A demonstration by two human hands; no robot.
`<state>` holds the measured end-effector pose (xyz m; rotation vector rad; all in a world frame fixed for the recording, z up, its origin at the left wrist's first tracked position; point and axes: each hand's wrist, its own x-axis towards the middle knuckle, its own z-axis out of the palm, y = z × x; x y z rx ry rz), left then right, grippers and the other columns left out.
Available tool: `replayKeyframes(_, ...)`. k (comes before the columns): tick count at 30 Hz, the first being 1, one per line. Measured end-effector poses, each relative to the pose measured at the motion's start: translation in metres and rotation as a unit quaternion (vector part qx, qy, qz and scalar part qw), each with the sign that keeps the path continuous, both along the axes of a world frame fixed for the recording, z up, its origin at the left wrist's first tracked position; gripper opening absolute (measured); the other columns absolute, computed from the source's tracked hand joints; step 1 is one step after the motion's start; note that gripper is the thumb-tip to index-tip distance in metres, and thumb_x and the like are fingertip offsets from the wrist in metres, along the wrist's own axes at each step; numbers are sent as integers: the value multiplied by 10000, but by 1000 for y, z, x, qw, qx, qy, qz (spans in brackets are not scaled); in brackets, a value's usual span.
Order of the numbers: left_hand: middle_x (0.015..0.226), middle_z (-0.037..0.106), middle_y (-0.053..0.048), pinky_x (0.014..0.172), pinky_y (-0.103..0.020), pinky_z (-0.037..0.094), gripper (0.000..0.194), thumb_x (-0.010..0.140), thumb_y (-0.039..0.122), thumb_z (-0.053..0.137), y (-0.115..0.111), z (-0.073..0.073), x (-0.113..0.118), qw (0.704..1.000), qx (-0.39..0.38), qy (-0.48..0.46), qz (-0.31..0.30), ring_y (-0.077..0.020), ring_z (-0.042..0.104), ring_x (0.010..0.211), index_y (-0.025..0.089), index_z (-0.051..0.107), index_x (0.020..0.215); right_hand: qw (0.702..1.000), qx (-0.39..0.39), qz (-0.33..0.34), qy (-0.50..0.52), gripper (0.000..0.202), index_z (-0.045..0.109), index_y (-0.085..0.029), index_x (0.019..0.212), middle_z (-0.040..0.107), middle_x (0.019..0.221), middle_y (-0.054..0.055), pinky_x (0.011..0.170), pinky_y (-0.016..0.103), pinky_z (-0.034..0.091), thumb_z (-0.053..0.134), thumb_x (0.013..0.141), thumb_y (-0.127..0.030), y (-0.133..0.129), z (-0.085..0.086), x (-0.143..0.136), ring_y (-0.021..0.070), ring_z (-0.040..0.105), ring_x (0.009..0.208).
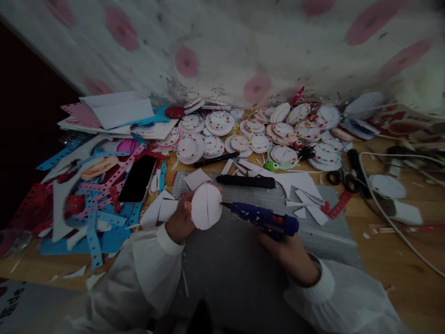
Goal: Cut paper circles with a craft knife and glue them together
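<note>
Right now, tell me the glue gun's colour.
The glue gun is mostly dark blue with white marks, best seen in the head view.

Reads "de" in black on pale sheet (41, 304), lower left, other letters unclear; shows red print on white card (163, 129), illegible.

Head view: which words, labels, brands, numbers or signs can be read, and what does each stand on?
"ide": dark lettering on the pale surface at lower left; the characters beside it are unclear.
Pink lettering on the white pad at back left: too small to read.
Blue glue gun: pale marks, none readable.
</note>
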<state>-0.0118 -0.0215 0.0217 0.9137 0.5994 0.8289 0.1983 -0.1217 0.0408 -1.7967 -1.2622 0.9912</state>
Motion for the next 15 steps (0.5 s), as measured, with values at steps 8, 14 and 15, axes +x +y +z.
replayKeyframes(8,1133,693,-119,960,-441,480,689,644,712,676,0,-7,-1,999,32,-12,-1,-331,614,1107,211,688,1118,999,-7,-11,37,198,564,-215,593,526,526,-6,451,264,439,563,683,-392,-1,-1,0,149,482,498)
replayKeyframes(14,1200,658,-113,998,-453,445,689,643,703,686,-1,-4,0,1000,-2,-19,-12,-344,575,1164,221,683,1136,995,-6,-31,98,260,560,-207,603,528,515,-7,451,262,433,618,730,-426,-5,1,3,130,471,464)
replayKeyframes(15,1202,658,-111,997,-452,445,678,645,698,689,-1,-2,0,1000,-4,-18,-11,-347,571,1168,225,687,1131,993,-6,-25,113,273,584,-201,633,527,509,-7,455,264,439,611,754,-445,-5,3,4,129,473,458)
